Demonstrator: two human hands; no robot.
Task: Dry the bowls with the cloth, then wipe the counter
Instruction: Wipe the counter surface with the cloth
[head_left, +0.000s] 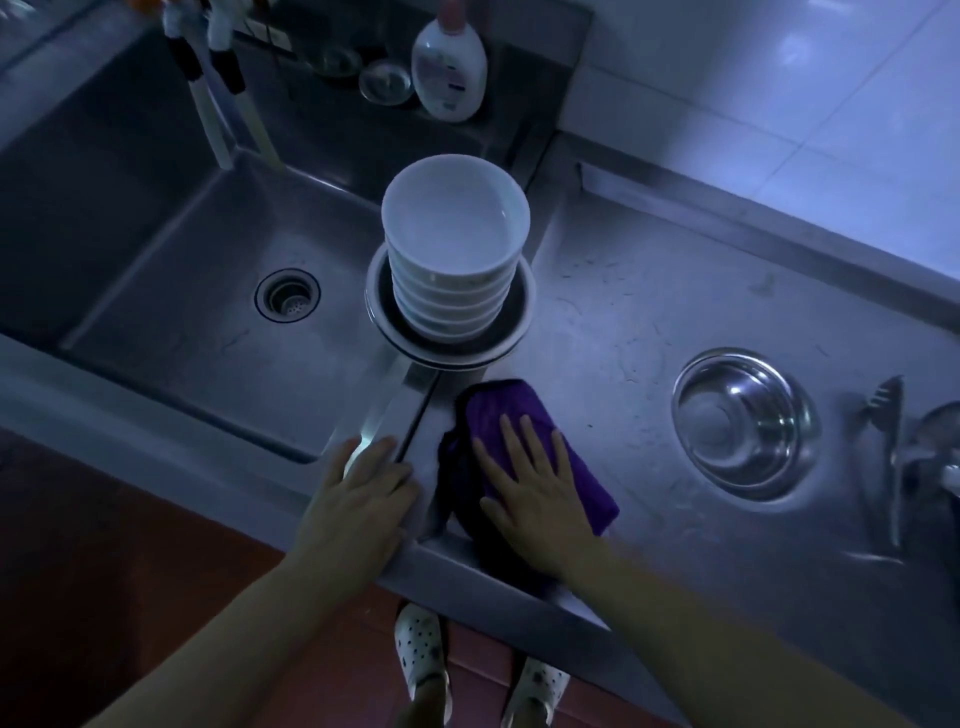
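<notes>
Purple folded cloth (524, 447) lies low centre on the wet steel surface (649, 322), pressed flat under the right hand (535, 483), fingers spread for wiping. Left hand (358, 493) braces the sink edge, fingers together. Stacked white bowls (454, 249) stand above, apparently dried.

Two bare forearms, no sleeves seen, left hand (358, 499) and right hand (540, 493) without rings or gloves, white perforated clogs (421, 649) with dark spots on both feet
</notes>
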